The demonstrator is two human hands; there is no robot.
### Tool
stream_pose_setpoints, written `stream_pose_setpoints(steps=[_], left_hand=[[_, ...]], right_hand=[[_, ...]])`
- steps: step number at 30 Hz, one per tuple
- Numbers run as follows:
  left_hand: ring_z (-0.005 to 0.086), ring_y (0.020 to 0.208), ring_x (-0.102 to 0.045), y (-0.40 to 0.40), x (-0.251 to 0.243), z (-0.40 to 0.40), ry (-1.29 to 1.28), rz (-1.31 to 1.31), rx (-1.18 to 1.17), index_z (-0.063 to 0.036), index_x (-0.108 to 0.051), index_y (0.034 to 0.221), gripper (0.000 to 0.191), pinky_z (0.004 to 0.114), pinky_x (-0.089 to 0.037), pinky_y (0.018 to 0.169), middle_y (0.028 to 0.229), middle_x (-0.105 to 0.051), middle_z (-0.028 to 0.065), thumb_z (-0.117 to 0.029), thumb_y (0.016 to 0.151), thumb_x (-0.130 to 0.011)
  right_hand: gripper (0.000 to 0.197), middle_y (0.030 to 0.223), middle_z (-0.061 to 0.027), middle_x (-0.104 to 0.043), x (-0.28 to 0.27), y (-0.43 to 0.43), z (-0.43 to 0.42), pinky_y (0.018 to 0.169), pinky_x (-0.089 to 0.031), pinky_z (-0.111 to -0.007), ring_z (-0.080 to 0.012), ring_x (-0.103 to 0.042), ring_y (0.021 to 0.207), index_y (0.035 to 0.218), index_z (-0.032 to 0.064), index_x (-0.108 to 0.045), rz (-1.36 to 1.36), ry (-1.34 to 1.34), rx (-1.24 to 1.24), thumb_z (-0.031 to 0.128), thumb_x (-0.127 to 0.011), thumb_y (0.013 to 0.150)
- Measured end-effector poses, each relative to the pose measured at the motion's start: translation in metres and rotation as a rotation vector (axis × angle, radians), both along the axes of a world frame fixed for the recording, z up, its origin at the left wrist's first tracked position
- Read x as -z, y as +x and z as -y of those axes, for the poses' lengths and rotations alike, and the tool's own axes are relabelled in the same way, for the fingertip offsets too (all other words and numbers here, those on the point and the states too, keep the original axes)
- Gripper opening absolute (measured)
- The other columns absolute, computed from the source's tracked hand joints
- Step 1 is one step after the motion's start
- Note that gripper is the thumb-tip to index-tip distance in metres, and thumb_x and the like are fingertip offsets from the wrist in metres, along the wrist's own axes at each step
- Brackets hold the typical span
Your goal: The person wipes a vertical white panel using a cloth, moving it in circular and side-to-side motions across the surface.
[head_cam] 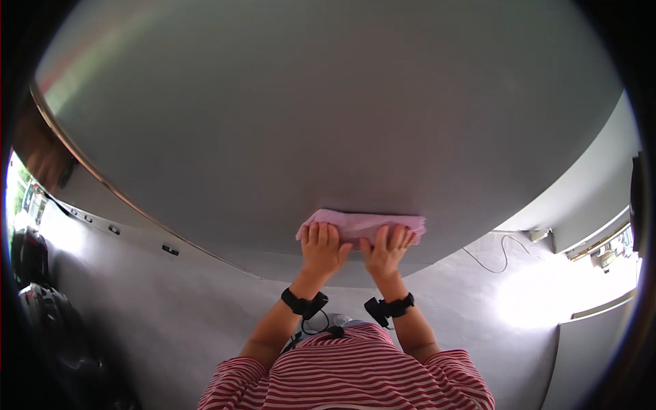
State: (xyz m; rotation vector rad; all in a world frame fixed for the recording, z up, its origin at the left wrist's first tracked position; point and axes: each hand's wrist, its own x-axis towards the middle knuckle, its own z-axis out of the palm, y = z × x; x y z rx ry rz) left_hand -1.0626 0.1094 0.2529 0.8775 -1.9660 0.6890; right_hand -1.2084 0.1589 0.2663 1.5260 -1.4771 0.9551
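Note:
A folded pink cloth (359, 224) lies across the near part of a large, smooth grey surface (359, 128), which fills most of the head view. Flat on the cloth's left half rests my left hand (322, 251), fingers pointing away from me. My right hand (385, 251) presses on its right half with the fingers somewhat spread. The two thumbs point towards each other, with a small gap between them. Each wrist wears a black strap with a small black device. Whether the fingers pinch the fabric cannot be seen.
A thin edge strip (128, 202) runs along the surface's left side. Dark, shiny objects (56, 328) stand on the floor at the left. A thin cable (505, 261) lies on the grey floor at the right, near a grey panel (589, 348) at the lower right.

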Motion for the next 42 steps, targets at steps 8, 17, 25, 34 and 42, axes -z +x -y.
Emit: stream_pose_setpoints(steps=[8, 17, 25, 34, 42], left_hand=[[0.0456, 0.125, -0.023, 0.043, -0.179, 0.035, -0.075, -0.101, 0.106, 0.0071, -0.023, 0.133, 0.065, 0.056, -0.017, 0.1, 0.137, -0.022, 0.0281, -0.042, 0.09, -0.029], [0.0369, 0.115, -0.038, 0.067, -0.113, 0.038, 0.014, -0.134, 0.075, -0.0003, -0.043, 0.123, 0.054, 0.052, -0.026, 0.095, 0.129, -0.04, 0.0188, -0.038, 0.084, -0.046], [0.0319, 0.114, -0.039, 0.087, -0.025, 0.035, 0.183, 0.046, 0.234, -0.0051, -0.048, 0.12, 0.05, 0.053, -0.03, 0.09, 0.124, -0.043, 0.012, -0.035, 0.08, -0.051], [0.0274, 0.122, -0.034, 0.099, -0.211, 0.054, -0.089, -0.221, 0.147, -0.0055, -0.042, 0.127, 0.055, 0.049, -0.026, 0.096, 0.135, -0.036, 0.0102, -0.033, 0.081, -0.048], [0.0264, 0.12, -0.036, 0.092, -0.005, 0.032, 0.113, 0.096, 0.239, -0.0048, -0.051, 0.117, 0.047, 0.05, -0.027, 0.095, 0.125, -0.045, 0.0098, -0.029, 0.077, -0.055]], right_hand=[[0.048, 0.132, -0.0214, -0.035, -0.176, 0.07, 0.041, 0.102, -0.017, -0.051, -0.0397, -0.032, 0.121, 0.121, 0.0072, -0.051, 0.184, -0.258, -0.025, 0.03, -0.052, 0.079], [0.046, 0.13, -0.0214, -0.038, -0.101, 0.093, 0.056, 0.101, -0.018, -0.054, -0.0402, -0.036, 0.116, 0.117, 0.0077, -0.052, 0.134, -0.237, 0.027, 0.032, -0.053, 0.077], [0.048, 0.132, -0.0235, -0.03, -0.005, 0.093, 0.038, 0.098, -0.009, -0.062, -0.0457, -0.027, 0.119, 0.116, 0.0051, -0.053, 0.117, 0.147, -0.03, 0.035, -0.052, 0.078], [0.054, 0.138, -0.0225, -0.025, -0.207, 0.132, 0.065, 0.102, -0.012, -0.054, -0.0432, -0.024, 0.124, 0.127, 0.0053, -0.044, 0.101, -0.176, -0.016, 0.034, -0.044, 0.081], [0.051, 0.133, -0.0231, -0.031, -0.002, 0.12, 0.025, 0.101, -0.012, -0.058, -0.0424, -0.025, 0.124, 0.121, 0.0007, -0.047, 0.221, 0.243, 0.044, 0.03, -0.046, 0.078]])
